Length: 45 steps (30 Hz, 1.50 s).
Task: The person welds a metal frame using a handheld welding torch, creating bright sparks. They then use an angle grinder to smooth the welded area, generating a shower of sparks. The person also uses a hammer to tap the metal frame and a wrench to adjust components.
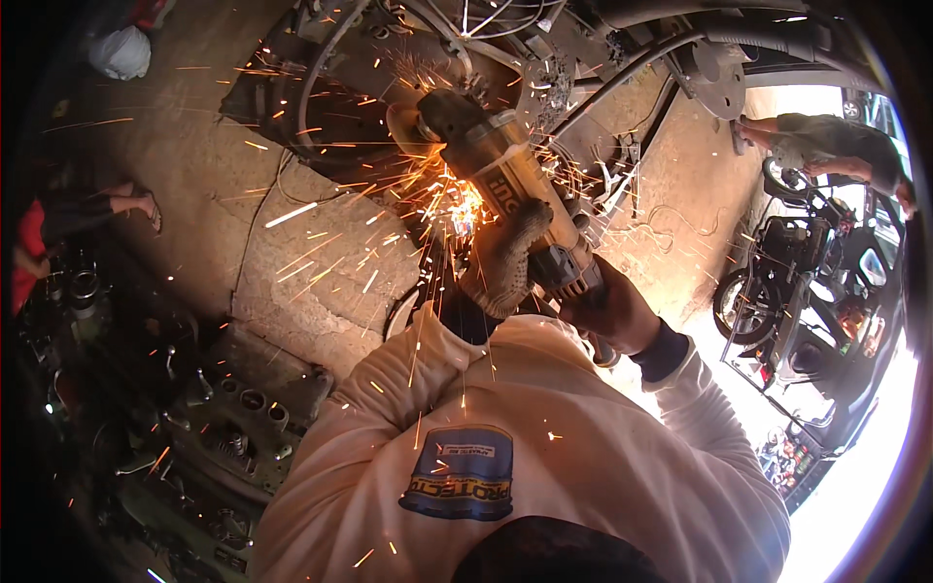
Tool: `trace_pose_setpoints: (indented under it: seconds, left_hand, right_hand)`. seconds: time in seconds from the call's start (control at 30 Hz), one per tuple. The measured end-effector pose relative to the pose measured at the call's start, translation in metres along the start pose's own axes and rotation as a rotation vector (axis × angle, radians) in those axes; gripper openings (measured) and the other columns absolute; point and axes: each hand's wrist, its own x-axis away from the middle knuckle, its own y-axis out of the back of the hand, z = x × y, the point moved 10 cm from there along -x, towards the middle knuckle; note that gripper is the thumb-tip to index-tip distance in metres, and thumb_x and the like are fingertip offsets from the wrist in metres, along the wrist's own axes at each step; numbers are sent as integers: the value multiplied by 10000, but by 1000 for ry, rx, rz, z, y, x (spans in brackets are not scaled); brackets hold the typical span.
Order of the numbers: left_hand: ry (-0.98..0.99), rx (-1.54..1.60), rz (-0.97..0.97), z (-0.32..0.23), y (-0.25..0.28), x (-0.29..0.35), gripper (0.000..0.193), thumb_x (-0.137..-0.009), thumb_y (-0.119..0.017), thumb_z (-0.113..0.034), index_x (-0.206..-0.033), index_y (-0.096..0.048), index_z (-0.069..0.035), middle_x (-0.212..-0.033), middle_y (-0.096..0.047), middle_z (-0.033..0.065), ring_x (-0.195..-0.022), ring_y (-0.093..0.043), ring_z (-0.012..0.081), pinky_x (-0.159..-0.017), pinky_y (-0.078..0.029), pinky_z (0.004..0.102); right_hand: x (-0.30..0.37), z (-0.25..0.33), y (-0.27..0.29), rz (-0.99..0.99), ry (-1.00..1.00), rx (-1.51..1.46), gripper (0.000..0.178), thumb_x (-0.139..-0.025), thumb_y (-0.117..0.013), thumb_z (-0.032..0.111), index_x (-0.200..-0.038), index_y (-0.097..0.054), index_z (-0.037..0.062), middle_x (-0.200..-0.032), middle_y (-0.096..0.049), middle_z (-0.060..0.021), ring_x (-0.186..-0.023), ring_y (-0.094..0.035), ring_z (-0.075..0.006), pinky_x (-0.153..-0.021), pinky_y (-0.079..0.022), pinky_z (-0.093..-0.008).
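Observation:
A yellow and black angle grinder (515, 185) runs slantwise in front of my chest, its head up and to the left. Its disc (400, 128) shows at the far end, and a bright glow with a spray of sparks (465, 206) comes off beneath it. My left hand (503, 260), in what looks like a textured knit glove, is closed round the grinder's body. My right hand (617, 309) grips the rear end. Glare hides the exact spot where the disc meets the work. Dark metal parts (360, 107) lie around the head.
Hoses and cables (627, 73) cross at the top. A cord (243, 238) lies on the concrete floor (311, 262). Engine parts (233, 418) crowd the lower left. One person (78, 214) sits at left; another (836, 146) stands at right near a motorcycle (777, 262).

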Motion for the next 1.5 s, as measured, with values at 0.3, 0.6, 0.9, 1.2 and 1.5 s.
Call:
trace_pose_setpoints:
  seconds: [0.3,0.6,0.9,1.2,1.5]
  left_hand:
    - [-76,-2,71,12,-18,13,527,-912,-702,-102,-1363,-445,-8,-1222,-631,184,-1120,-669,317,-973,-563,451]
    - [33,4,134,42,-20,29,613,-920,-707,-99,-1425,-373,-5,-1307,-589,190,-1233,-608,307,-1049,-518,446]
    - [56,-10,-48,20,-5,18,431,-936,-677,-72,-1328,-515,3,-1205,-633,118,-1085,-658,229,-928,-567,371]
    - [-5,-88,-140,3,-13,10,354,-929,-700,-79,-1250,-558,-33,-1099,-654,68,-963,-672,167,-824,-587,332]
    - [-228,-538,-266,-20,-42,-2,317,-835,-735,-143,-1103,-613,-24,-912,-660,52,-772,-655,133,-657,-562,323]
  right_hand:
    - [29,-13,14,-117,39,104,708,-870,-709,-5,-1490,-368,13,-1041,-672,-37,-787,-609,-88,-695,-518,-276]
    - [56,-29,18,-197,-12,208,702,-844,-749,-11,-1464,-421,-2,-1175,-650,-55,-969,-607,-103,-824,-515,-269]
    - [31,-39,22,-146,-1,78,741,-886,-722,-12,-1512,-325,-8,-994,-698,-59,-797,-607,-64,-683,-496,-239]
    - [18,-18,16,-10,-85,-49,547,-815,-744,25,-1305,-500,14,-900,-620,-50,-714,-587,-110,-618,-498,-261]
    - [19,-30,31,88,-130,-283,570,-785,-764,82,-1279,-493,-2,-804,-573,-44,-571,-548,-134,-546,-501,-282]
